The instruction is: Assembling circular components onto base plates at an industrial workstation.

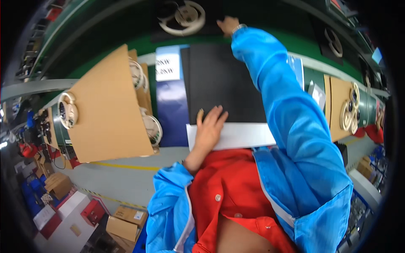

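My left hand [209, 133] lies with fingers spread on the near edge of a black mat [225, 84], where it meets a white strip [240, 135] in front of me. It grips nothing. My right arm stretches far forward across the mat. At its end my right hand [230, 26] is over the green belt [253, 17], a finger and thumb apart, beside the right edge of a second dark mat [162, 36]. On that mat sits a cream ring-shaped part [201, 19] with a round hub; my hand is apart from it.
A large brown cardboard sheet [105, 109] stands at the left, with cream ring parts [152, 130] around it. A blue folder [172, 109] and a printed sheet [168, 63] lie beside the mat. More ring parts [349, 111] on cardboard are at the right. Cardboard boxes [122, 227] stand lower left.
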The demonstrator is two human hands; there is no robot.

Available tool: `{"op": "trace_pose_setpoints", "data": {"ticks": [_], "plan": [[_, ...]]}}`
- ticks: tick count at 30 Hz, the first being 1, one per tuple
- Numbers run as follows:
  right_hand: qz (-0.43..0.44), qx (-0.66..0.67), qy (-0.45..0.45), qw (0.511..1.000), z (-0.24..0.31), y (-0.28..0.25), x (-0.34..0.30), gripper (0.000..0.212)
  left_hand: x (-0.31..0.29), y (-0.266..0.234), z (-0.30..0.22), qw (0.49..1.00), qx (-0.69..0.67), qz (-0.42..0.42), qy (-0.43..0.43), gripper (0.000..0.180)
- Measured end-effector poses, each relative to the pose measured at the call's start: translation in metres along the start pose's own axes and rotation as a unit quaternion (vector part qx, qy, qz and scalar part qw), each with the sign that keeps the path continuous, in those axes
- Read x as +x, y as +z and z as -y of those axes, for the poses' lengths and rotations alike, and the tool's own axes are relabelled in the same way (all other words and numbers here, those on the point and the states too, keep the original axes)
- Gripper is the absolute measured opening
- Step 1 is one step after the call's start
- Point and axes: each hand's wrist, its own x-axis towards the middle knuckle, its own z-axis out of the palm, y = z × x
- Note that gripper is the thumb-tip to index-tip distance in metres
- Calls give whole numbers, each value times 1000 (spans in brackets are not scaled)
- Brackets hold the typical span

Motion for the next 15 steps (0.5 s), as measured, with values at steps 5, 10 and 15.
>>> {"op": "trace_pose_setpoints", "data": {"ticks": [5,10,15], "plan": [[-210,405,-275,846,-36,-36,-96,31,4,0,0,999,1,-33,-5,34],[96,402,-90,906,-55,-40,-267,24,-18,-3,-1,999,-30,-19,-33,26],[159,413,-164,882,-69,69,-365,13,-44,15,-5,996,-37,71,-46,34]]}}
